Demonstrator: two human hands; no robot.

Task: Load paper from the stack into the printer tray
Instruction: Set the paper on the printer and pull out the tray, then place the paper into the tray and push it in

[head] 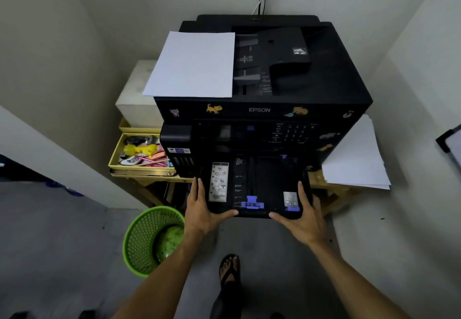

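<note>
At the near edge of the printer (262, 109), the tray (254, 186) stood pulled out and bare of paper. The left hand (202, 209) clasped its left front corner, thumb along the front edge, fingers up the side; the right hand (299, 216) clasped the right front corner likewise. Paper (192, 65) lay on the printer's lid at far left, and a loose stack (354, 159) lay right of the printer. Pulled too far, the tray might drop free; uneven pulling could jam it; the fanned stack could slide off.
</note>
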